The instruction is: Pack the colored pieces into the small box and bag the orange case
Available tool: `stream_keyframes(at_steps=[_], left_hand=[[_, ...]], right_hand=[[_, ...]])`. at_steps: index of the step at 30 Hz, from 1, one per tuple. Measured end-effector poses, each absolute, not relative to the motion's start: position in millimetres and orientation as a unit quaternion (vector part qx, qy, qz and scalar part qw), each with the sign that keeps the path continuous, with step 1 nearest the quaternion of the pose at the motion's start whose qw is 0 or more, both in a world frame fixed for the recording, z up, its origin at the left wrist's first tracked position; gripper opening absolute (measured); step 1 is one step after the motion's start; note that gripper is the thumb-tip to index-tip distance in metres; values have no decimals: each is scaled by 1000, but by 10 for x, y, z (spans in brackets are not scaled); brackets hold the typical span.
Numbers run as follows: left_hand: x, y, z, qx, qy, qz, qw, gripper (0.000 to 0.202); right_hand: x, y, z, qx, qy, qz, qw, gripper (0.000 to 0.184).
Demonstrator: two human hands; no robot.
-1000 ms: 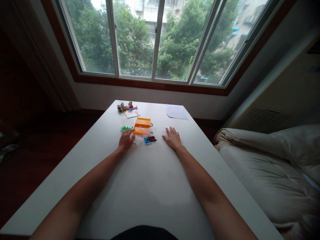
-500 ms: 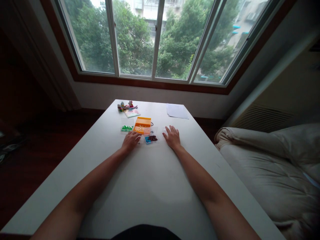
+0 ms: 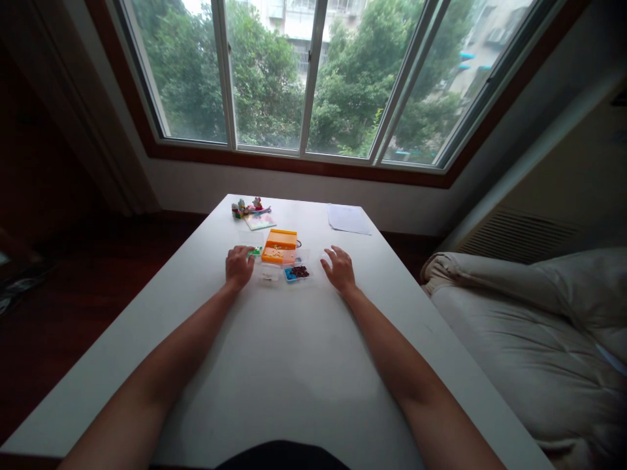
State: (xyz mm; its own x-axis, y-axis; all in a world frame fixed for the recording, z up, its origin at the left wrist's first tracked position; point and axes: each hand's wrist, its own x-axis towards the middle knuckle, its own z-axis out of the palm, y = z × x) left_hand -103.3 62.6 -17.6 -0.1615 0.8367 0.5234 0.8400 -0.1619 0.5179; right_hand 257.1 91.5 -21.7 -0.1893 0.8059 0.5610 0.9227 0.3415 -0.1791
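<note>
My left hand (image 3: 240, 266) is over the near left side of a clear box of small green pieces (image 3: 255, 250), hiding much of it. Its fingers are bent with the thumb apart, and I see nothing held in them; whether they touch the box is unclear. My right hand (image 3: 339, 269) rests on the white table with fingers spread, holding nothing. Between the hands stand an open orange case (image 3: 280, 246) with small pale pieces inside, a clear box of blue and dark brown pieces (image 3: 296, 273), and a clear box (image 3: 269, 274) with few pieces.
Small colourful toy figures (image 3: 247, 207) stand at the far left of the table (image 3: 294, 352), behind a pastel card or booklet (image 3: 261, 221). White paper sheets (image 3: 349, 219) lie at the far right. A beige sofa (image 3: 494, 313) stands right of the table, and a window is beyond.
My left hand has moved left, from beside the orange case to the box of green pieces, uncovering the nearly empty clear box. My right hand has hardly moved.
</note>
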Motion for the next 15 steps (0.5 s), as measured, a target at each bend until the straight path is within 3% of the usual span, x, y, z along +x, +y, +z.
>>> stream_keyframes(at_steps=[4,9,15], left_hand=[[-1211,697,-257,-593,-720,-362,3,33],[-1256,738,-334,-593,-728,-344,-8,14],[-1225,740,-244,-586,-683,-435,-19,5]], right_hand=[[2544,874,-171,-543,-773,-98,314,41],[2493,814,-109,-519,-782,-92,332,36],[2430,741,-17,-506,-784,-69,354,33]])
